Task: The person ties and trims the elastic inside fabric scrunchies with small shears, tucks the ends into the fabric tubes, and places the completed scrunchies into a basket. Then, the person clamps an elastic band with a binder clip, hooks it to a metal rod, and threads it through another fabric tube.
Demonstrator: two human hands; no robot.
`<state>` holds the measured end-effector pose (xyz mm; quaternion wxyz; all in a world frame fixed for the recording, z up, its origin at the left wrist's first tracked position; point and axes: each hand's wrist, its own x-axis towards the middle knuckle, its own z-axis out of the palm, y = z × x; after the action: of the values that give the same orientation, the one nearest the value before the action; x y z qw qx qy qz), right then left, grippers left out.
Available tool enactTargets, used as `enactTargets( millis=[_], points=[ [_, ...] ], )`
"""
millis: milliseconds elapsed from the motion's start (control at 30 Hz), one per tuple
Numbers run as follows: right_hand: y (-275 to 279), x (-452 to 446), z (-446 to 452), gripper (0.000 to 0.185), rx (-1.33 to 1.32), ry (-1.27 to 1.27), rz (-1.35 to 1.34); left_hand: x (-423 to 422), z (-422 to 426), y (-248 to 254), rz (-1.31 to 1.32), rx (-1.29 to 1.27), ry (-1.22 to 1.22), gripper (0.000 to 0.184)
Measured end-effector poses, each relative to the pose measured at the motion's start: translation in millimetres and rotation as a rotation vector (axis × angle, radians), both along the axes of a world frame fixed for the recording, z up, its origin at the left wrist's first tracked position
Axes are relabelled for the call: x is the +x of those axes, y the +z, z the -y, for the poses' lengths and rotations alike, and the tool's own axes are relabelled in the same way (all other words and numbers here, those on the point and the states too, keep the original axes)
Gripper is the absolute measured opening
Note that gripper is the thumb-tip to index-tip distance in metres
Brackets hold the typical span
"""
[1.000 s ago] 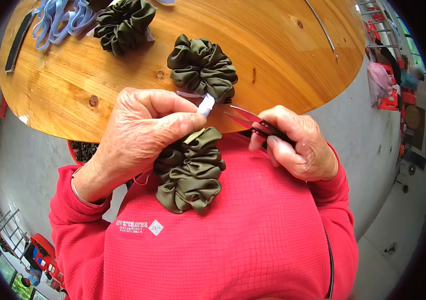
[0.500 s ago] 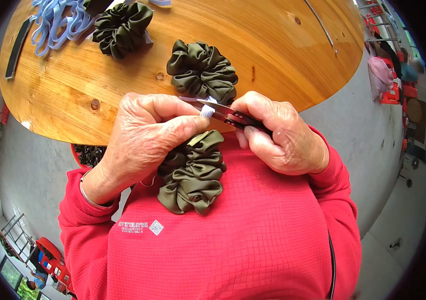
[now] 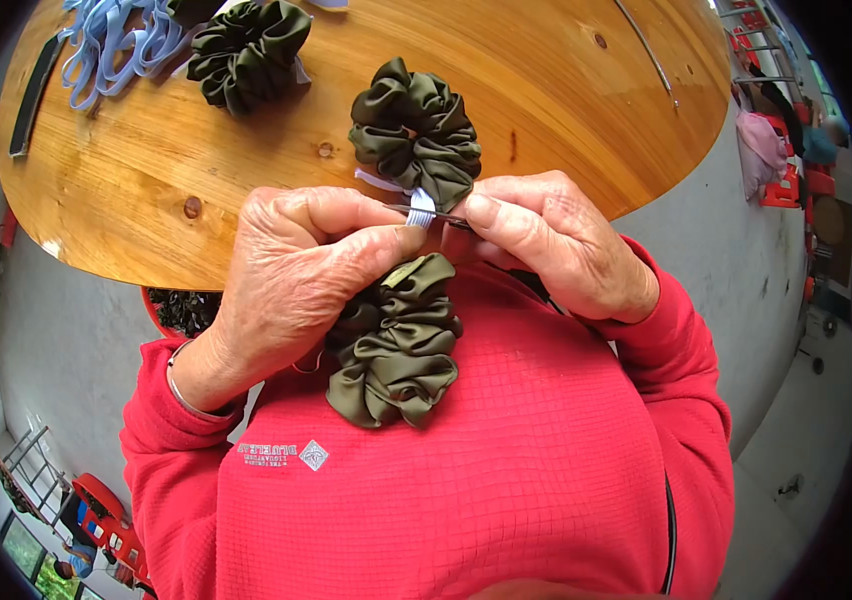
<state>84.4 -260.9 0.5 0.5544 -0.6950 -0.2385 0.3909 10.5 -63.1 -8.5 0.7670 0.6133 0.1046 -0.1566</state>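
My left hand (image 3: 306, 265) pinches a white elastic band (image 3: 422, 208) between thumb and forefinger. A dark green satin scrunchie (image 3: 401, 355) hangs below those fingers, against the red top. Just above, the elastic reaches the edge of another green scrunchie (image 3: 416, 125) lying on the table. My right hand (image 3: 561, 240) is closed around small scissors (image 3: 456, 222). Their thin blades lie across the elastic, and the dark handles are mostly hidden by the fingers. The right thumb tip is close to the upper scrunchie's lower edge.
On the wooden table (image 3: 256, 165) are a third green scrunchie (image 3: 249, 55), a heap of pale blue elastic (image 3: 111, 50), a dark flat strip (image 3: 36, 95) and a thin metal rod (image 3: 651, 55). A red container (image 3: 156, 312) with dark contents stands under the table's edge.
My right hand has shifted slightly up and left, and the scissors' blades now lie nearly level across the elastic. The upper scrunchie has moved up a little; more elastic shows.
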Motion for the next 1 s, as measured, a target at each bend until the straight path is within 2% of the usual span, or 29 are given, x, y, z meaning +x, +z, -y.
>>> enactTargets(
  millis=[467,667,767,867,1000],
  points=[
    [1.2,9.6,-0.3,0.034,-0.054,0.037,-0.327,-0.2,-0.5,1.4,0.015,-0.018,0.0,0.009],
    [8.2,14.5,-3.4,0.031,-0.087,0.027,-0.447,0.7,0.7,-2.1,0.076,0.048,0.022,0.008],
    [3.5,17.1,2.3,0.03,-0.031,0.049,-0.554,0.4,-2.6,-3.2,0.056,0.055,0.003,0.005],
    [6.1,19.0,3.8,0.03,-0.051,0.044,-0.566,1.6,-2.0,0.4,0.018,0.073,-0.014,0.004],
    [9.3,17.7,10.5,0.031,-0.016,-0.13,-0.422,0.7,-6.5,3.7,-0.025,-0.006,0.012,0.006]
  ],
)
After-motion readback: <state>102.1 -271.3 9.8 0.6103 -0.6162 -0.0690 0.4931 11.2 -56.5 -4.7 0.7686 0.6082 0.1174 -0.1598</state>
